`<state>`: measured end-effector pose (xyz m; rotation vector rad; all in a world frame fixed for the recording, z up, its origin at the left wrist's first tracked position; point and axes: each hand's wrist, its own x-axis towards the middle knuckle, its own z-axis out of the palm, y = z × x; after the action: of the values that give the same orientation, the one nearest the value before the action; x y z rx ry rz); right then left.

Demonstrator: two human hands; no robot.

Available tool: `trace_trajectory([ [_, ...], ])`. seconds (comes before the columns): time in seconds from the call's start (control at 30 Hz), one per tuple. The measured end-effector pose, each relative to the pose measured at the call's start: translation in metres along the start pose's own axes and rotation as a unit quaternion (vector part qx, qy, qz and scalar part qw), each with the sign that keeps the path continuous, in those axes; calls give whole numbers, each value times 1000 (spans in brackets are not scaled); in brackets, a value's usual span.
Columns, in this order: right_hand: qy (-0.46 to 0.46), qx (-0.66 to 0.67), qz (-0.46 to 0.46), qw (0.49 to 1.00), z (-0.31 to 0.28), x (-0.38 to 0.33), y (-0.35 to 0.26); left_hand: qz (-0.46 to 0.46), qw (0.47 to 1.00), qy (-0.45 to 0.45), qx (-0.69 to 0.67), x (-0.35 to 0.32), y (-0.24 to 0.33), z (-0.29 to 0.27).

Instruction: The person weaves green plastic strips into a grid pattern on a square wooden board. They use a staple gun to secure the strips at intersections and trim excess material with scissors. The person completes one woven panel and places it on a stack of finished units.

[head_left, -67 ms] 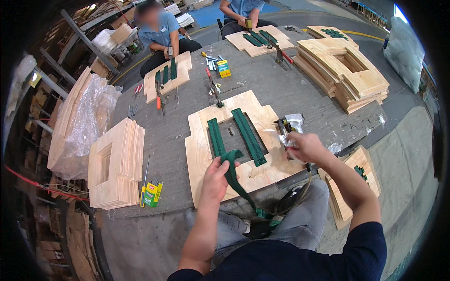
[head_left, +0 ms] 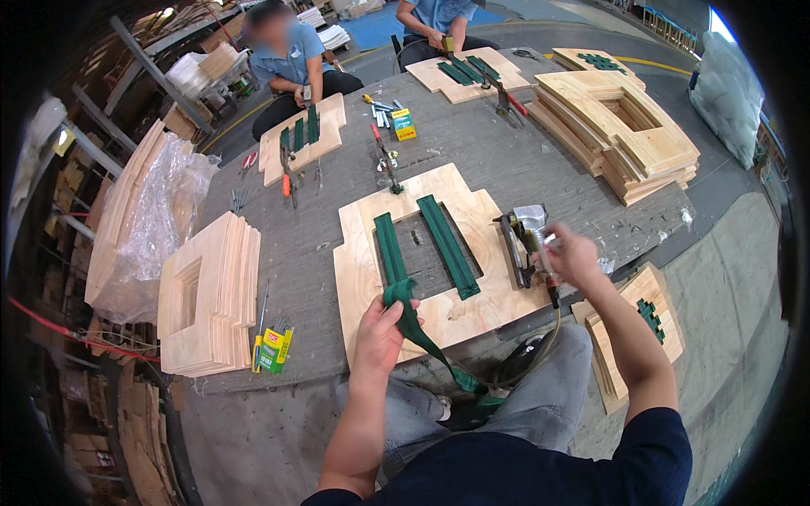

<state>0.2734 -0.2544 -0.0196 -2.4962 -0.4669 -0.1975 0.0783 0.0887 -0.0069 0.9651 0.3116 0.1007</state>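
Observation:
My left hand (head_left: 380, 331) is closed on a dark green webbing strap (head_left: 419, 331), pinched near its folded end at the lower edge of a notched plywood panel's opening. The strap trails down toward my lap. Two green straps lie over the opening of the plywood panel (head_left: 354, 253): a left strap (head_left: 390, 247) and a right strap (head_left: 447, 246). At the panel's right edge a staple gun (head_left: 521, 246) with a silver-wrapped part rests on its side, hose attached. Beside its handle is my right hand (head_left: 575, 257), fingers loosely bent and apart, slightly blurred.
Plywood stacks stand at left (head_left: 211, 295) and far right (head_left: 620, 126). A clamp (head_left: 388, 164) sits at the panel's far edge. A green-yellow staple box (head_left: 272, 347) lies near left. Two co-workers handle similar panels across the table. An air hose (head_left: 553, 333) hangs near my knee.
My right hand has moved right, away from the staple gun's body, and the gun has settled at the panel's right edge. My left hand has shifted slightly down and left with the strap.

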Motion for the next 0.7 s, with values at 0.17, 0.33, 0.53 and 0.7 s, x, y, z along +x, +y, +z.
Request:
trace_trajectory([
  [0.17, 87, -110, 63, 988, -25, -14, 70, -83, 994, -19, -65, -37, -17, 12],
  [0.33, 72, -75, 47, 993, -41, -18, 56, -51, 998, -16, 14, -62, -13, 20],
  [0.53, 59, 91, 17, 994, -61, -34, -6, 18, 988, 6, 153, -89, 34, 24],
  [0.7, 34, 226, -164, 960, -85, -66, -122, 159, 977, 27, 141, -102, 33, 53],
])
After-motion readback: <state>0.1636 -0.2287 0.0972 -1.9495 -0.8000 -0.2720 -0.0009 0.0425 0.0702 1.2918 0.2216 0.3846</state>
